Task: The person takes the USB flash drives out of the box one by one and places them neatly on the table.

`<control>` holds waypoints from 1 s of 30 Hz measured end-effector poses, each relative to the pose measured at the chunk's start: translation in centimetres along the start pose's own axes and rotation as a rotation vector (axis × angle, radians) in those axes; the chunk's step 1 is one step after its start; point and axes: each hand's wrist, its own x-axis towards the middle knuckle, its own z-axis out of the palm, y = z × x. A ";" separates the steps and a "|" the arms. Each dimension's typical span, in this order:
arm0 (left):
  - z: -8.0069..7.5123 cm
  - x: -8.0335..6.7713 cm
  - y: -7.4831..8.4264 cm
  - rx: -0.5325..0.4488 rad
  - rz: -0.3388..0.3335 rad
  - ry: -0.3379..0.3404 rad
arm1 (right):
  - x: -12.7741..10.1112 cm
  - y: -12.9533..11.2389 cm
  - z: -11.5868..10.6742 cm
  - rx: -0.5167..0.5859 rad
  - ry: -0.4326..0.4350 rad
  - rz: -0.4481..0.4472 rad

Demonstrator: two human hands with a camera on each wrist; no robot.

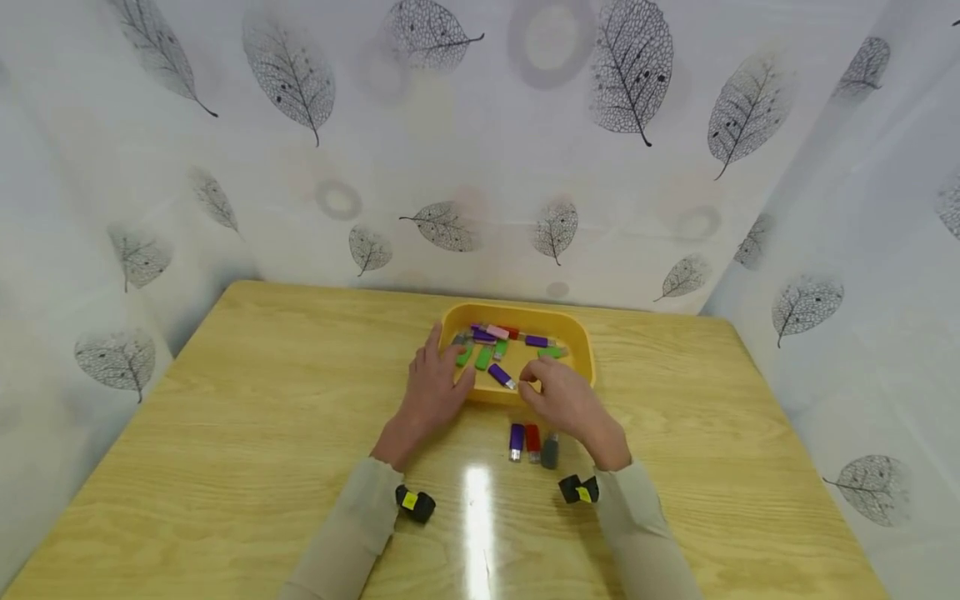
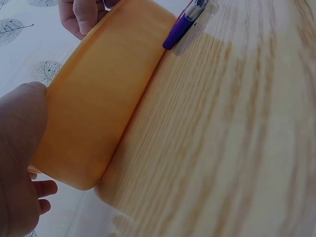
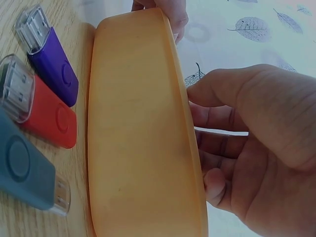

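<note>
Bracing the yellow tray (image 1: pixel 577 354) near the bench's (image 1: pixel 225 433) far edge, the left hand (image 1: pixel 433 390) lies open with fingers over its left rim, likely steadying it. The right hand (image 1: pixel 564 400) curls over the near rim beside a purple USB stick (image 1: pixel 501 376); whether it pinches the stick I cannot tell. Purple (image 1: pixel 517 440), red (image 1: pixel 532 441) and grey sticks (image 1: pixel 550 451) lie lined up just outside the tray, seemingly sorted out.

The yellow tray (image 1: pixel 577 333) sits on the table, full of little colored sticks. A purple stick (image 1: pixel 501 376) lies tilted near its front edge.
</note>
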 end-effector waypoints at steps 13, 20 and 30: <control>0.0 0.0 -0.2 -0.014 0.027 0.020 | 0.0 -0.2 -0.2 0.007 -0.003 -0.004; 0.0 -0.1 0.0 -0.013 0.006 0.003 | -0.1 -0.1 -0.1 0.011 -0.003 0.009; -0.1 0.0 0.1 -0.008 -0.007 -0.017 | 0.1 0.1 0.1 -0.002 0.022 0.005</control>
